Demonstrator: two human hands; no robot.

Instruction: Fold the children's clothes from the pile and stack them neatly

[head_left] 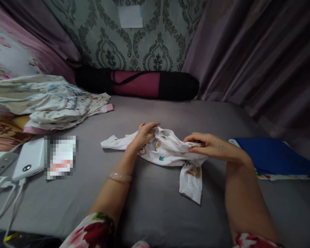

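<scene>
A small white baby top [167, 155] printed with tan and green figures lies crumpled on the grey sheet. One of its sleeves stretches out to the left, and the other hangs down toward me at the right. My left hand [145, 135] grips the cloth beside the neckline, its fingertips partly hidden by the fabric. At the opposite side, my right hand [209, 146] pinches the top's right shoulder area between thumb and fingers.
Folded blue cloth [274, 155] lies on patterned fabric at the right. At the left are rumpled clothes [64, 103], a white power bank [31, 158] with cables, a power strip [2, 163] and a blurred-out card or packet [62, 156]. A black-and-maroon long bag [136, 83] rests against the wall.
</scene>
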